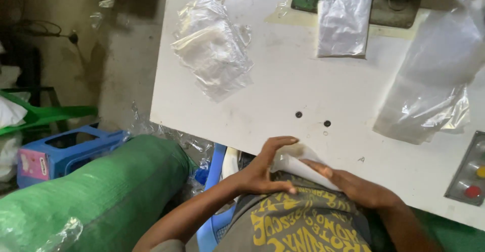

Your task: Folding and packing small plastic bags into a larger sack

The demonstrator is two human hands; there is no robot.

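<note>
Both of my hands meet at the near edge of a white table (283, 80), close to my body. My left hand (262, 168) curls around the left side of a folded white sheet (295, 163), thumb below and fingers over its top. On the sheet's right side rests my right hand (353, 184), fingers flat and pointing left. The sheet lies partly on the table edge and partly over my lap.
Crumpled clear plastic bags (214, 47) lie at the table's far left, a flat stack of clear bags (344, 24) at the back, and a large clear bag (429, 85) on the right. A button panel (470, 173) sits at the right edge. A green roll (101, 191) and blue stool (60, 151) stand left.
</note>
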